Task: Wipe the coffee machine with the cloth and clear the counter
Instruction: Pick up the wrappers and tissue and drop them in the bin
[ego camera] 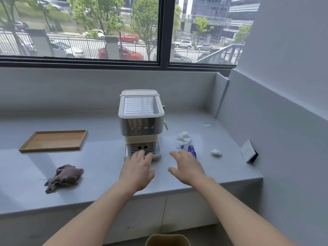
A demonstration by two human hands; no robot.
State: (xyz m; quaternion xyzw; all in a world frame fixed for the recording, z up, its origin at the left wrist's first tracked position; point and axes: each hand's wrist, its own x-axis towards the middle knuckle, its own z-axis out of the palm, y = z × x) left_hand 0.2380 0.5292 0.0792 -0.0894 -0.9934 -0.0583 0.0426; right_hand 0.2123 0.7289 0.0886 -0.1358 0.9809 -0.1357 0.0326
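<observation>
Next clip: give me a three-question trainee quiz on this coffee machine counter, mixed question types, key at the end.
1. True or false: the left hand holds the cloth.
2. Which lies left of the coffee machine? A) crumpled tissue B) tray C) wall socket
3. Fill in: the blue-and-white wrapper lies just beyond the ___ hand.

Key: 1. False; the cloth lies apart on the counter, both hands empty and open. 2. B. 3. right.
</observation>
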